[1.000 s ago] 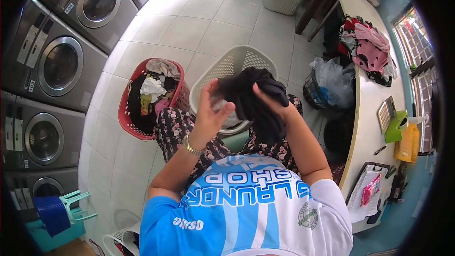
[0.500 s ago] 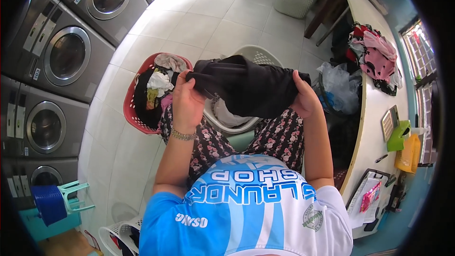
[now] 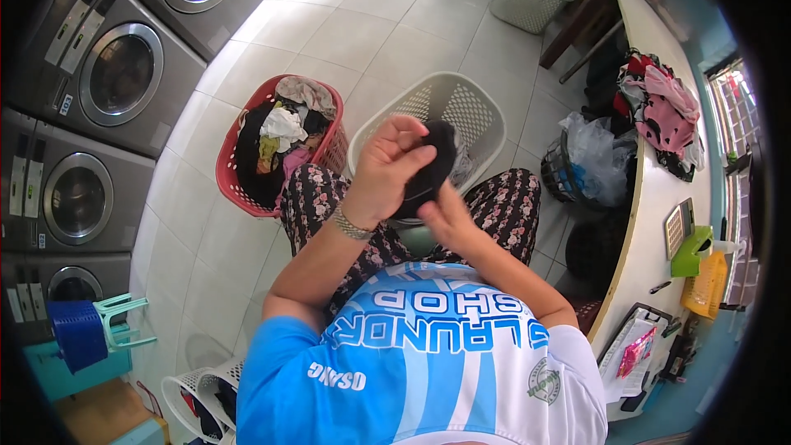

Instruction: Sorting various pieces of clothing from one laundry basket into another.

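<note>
A black garment (image 3: pixel 433 166), bunched or folded small, is held up in front of my knees. My left hand (image 3: pixel 389 166) grips its upper left side, thumb and fingers pinched on the cloth. Low on the right side, my right hand (image 3: pixel 449 216) is against the cloth, slightly blurred; part of its fingers is hidden behind. Below and beyond the garment stands a pale laundry basket (image 3: pixel 488 122) with perforated walls, some light cloth showing inside it. A red laundry basket (image 3: pixel 336 144) full of mixed clothes is to the left of my left knee.
Front-loading machines (image 3: pixel 122 70) line the left side. At right runs a long table (image 3: pixel 651 239) with a clothes pile (image 3: pixel 663 107), calculator and clipboard. A dark basket (image 3: pixel 560 177) holding plastic bags stands beside it. Farther off is another pale basket (image 3: pixel 527 0); a stool (image 3: pixel 124 317) is lower left.
The black garment, stretched wide between both hands before, is now gathered into a small bundle. My hands have come together, and more of the pale basket shows.
</note>
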A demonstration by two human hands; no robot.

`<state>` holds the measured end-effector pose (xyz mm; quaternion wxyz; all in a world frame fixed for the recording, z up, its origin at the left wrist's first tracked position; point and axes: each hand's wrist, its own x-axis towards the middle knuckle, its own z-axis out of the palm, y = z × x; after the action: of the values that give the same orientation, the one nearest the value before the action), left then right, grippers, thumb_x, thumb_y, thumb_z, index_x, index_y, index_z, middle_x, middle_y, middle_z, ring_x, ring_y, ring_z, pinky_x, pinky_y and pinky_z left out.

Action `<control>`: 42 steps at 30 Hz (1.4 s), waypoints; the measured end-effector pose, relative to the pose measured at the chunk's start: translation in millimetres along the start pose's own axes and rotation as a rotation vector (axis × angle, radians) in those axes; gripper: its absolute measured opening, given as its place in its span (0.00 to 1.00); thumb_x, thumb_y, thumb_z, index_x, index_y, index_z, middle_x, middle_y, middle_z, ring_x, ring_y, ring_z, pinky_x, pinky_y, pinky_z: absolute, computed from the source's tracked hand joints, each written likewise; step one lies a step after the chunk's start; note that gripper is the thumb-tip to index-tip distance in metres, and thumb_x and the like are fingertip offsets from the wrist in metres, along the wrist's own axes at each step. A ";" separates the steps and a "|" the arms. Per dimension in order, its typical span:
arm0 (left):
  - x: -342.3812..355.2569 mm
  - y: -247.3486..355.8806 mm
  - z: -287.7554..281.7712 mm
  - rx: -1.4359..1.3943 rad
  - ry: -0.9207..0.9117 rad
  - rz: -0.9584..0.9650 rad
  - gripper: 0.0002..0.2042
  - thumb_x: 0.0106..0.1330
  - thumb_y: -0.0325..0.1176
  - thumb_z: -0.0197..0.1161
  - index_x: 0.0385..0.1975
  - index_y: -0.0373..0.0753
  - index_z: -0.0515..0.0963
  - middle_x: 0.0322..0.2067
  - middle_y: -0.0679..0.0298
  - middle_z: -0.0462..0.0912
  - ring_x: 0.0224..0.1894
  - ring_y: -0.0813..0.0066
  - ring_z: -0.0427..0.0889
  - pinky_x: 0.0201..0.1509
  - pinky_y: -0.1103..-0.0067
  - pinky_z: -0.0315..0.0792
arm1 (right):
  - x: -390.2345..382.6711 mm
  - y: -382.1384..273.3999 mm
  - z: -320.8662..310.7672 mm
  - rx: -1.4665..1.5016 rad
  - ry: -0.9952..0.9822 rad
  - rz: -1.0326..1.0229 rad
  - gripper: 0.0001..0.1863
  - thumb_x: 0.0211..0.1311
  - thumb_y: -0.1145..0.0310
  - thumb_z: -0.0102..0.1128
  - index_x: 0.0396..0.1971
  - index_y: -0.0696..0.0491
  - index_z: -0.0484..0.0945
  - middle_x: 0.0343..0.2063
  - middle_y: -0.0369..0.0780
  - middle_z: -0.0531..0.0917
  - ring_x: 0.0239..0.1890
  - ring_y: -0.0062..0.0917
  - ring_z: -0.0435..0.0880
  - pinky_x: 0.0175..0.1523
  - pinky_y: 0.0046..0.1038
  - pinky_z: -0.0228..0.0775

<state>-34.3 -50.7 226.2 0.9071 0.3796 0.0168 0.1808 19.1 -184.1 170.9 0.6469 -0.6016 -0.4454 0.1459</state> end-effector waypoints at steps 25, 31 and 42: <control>-0.8 4.5 -9.0 0.913 0.102 0.407 0.06 0.60 0.24 0.67 0.37 0.37 0.81 0.27 0.68 0.82 0.30 0.85 0.77 0.32 0.86 0.71 | 43.3 -133.7 -179.3 -0.653 0.136 0.133 0.09 0.66 0.73 0.51 0.35 0.62 0.79 0.26 0.37 0.79 0.32 0.15 0.75 0.41 0.18 0.67; -23.2 -40.6 -27.5 1.170 -0.800 -0.433 0.11 0.58 0.30 0.65 0.41 0.37 0.80 0.30 0.57 0.82 0.34 0.61 0.83 0.40 0.72 0.75 | -2.4 -167.7 -205.6 -0.574 -0.301 0.369 0.16 0.40 0.86 0.60 0.34 0.61 0.81 0.30 0.41 0.80 0.34 0.29 0.80 0.44 0.23 0.69; 17.3 -162.2 -85.0 1.269 -0.513 0.083 0.18 0.59 0.28 0.59 0.51 0.36 0.75 0.45 0.49 0.81 0.50 0.57 0.79 0.55 0.71 0.71 | -32.5 -154.3 -213.1 -0.670 -0.225 0.560 0.13 0.37 0.79 0.72 0.29 0.60 0.81 0.23 0.38 0.75 0.28 0.25 0.75 0.35 0.24 0.66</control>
<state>18.8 -91.7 54.9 0.4769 0.8688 -0.1103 0.0749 107.5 -381.9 323.6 0.2998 -0.8555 -0.3557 0.2274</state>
